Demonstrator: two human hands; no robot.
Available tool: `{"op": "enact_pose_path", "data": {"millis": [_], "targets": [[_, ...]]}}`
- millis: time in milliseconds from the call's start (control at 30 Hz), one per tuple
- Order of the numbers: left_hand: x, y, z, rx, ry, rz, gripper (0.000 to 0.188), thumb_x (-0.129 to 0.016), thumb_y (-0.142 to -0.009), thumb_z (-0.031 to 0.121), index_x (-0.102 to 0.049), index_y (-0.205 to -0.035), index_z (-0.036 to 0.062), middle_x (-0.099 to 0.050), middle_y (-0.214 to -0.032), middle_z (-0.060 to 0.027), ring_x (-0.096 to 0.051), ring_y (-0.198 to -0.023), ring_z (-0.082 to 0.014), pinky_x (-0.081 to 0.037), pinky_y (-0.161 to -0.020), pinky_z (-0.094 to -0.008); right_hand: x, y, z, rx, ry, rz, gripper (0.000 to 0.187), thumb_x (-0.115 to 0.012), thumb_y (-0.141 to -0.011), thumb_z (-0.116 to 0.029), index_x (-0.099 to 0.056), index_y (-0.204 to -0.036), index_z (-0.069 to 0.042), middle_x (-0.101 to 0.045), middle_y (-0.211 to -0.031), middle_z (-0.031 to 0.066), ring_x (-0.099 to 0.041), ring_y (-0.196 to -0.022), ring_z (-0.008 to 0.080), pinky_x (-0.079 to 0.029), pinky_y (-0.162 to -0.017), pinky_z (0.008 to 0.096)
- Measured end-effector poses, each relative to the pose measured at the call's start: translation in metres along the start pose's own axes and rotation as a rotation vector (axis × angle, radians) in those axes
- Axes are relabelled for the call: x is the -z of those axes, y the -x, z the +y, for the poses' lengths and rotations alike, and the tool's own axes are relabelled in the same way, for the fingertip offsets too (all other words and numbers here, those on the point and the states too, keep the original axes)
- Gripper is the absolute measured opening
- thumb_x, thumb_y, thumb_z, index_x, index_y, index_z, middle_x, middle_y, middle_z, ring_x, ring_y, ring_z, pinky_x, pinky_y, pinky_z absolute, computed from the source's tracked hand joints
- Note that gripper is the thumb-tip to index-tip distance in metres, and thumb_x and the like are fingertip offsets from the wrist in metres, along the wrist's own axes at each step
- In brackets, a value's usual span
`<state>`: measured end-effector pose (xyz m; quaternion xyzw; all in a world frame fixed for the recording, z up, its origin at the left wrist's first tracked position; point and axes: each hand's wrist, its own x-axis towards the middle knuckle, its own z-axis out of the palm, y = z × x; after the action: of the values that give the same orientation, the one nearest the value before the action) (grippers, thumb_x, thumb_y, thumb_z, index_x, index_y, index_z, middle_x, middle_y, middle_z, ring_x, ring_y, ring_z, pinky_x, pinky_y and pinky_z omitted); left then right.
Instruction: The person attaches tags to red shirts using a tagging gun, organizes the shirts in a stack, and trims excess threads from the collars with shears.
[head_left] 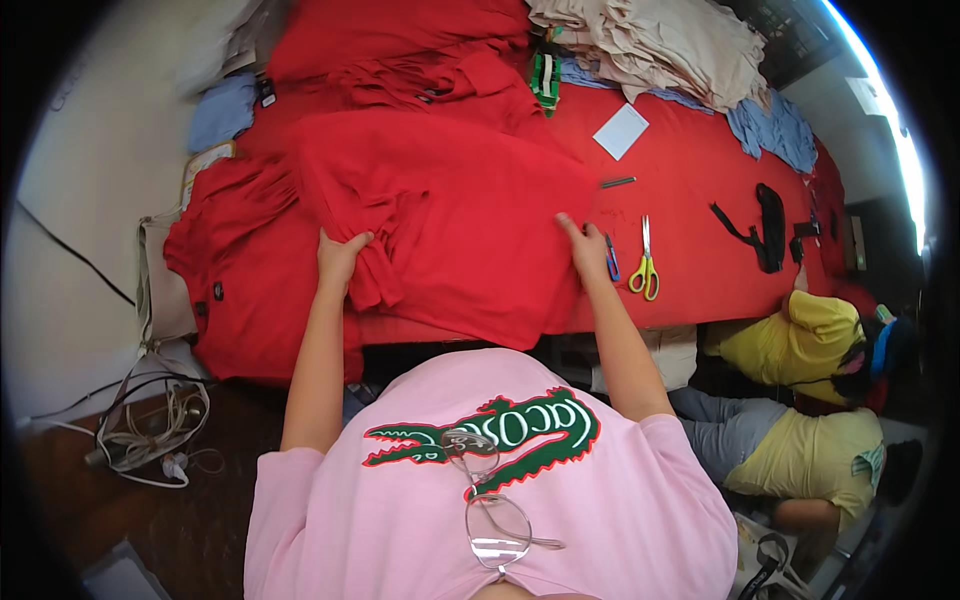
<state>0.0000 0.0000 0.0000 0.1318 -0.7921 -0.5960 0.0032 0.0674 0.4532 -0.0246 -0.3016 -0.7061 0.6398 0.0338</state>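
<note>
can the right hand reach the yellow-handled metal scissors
Likely yes: the right hand need only leave the red cloth garment; the scissors lie close, just a slim blue tool between.

From here I'm missing the left hand's (340,262) fingertips under red cloth (490,215); the top edge is cropping pale garments (665,45).

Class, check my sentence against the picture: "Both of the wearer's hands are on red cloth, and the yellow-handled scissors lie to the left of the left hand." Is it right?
Not quite: the head view shows the yellow-handled scissors to the right of the right hand. Both hands are indeed on red cloth.
</note>
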Motion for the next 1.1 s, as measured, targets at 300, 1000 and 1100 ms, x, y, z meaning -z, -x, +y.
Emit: {"op": "enact_pose_path", "data": {"millis": [300, 1000, 1100], "targets": [[0.105, 0.074, -0.001, 0.407, 0.275, -0.393, 0.046, -0.072, -0.079, 0.008, -0.062, -0.124, 0.0037, -0.072, -0.097, -0.0062, -0.069, -0.093, -0.0171, -0.055, -0.088, -0.0345, 0.053, 0.055, -0.055, -0.097, 0.121, -0.512, 0.057, -0.087, -0.086, -0.025, -0.067, -0.127, 0.01, -0.076, -0.116, 0.0152, -0.074, -0.103, 0.0248, -0.058, -0.095, 0.0383], [0.064, 0.005, 0.04, 0.386, 0.229, 0.203, 0.091, -0.089, -0.082, 0.042, -0.052, -0.145, -0.0113, -0.064, -0.139, -0.0252, -0.065, -0.126, -0.0289, -0.054, -0.104, -0.0405, -0.018, -0.046, -0.049, -0.463, 0.039, -0.376, 0.079, -0.085, -0.085, -0.047, -0.059, -0.139, 0.003, -0.067, -0.135, 0.0217, -0.067, -0.121, 0.0319, -0.056, -0.103, 0.0469], [0.051, 0.002, 0.035, 0.496, 0.24, -0.111, 0.084, -0.087, -0.083, 0.038, -0.054, -0.144, -0.0094, -0.066, -0.137, -0.0228, -0.066, -0.125, -0.0283, -0.055, -0.105, -0.0398, -0.014, -0.039, -0.06, -0.584, -0.126, -0.563, 0.07, -0.081, -0.088, -0.045, -0.062, -0.137, 0.001, -0.069, -0.133, 0.0183, -0.069, -0.118, 0.0311, -0.057, -0.102, 0.0482]]}}
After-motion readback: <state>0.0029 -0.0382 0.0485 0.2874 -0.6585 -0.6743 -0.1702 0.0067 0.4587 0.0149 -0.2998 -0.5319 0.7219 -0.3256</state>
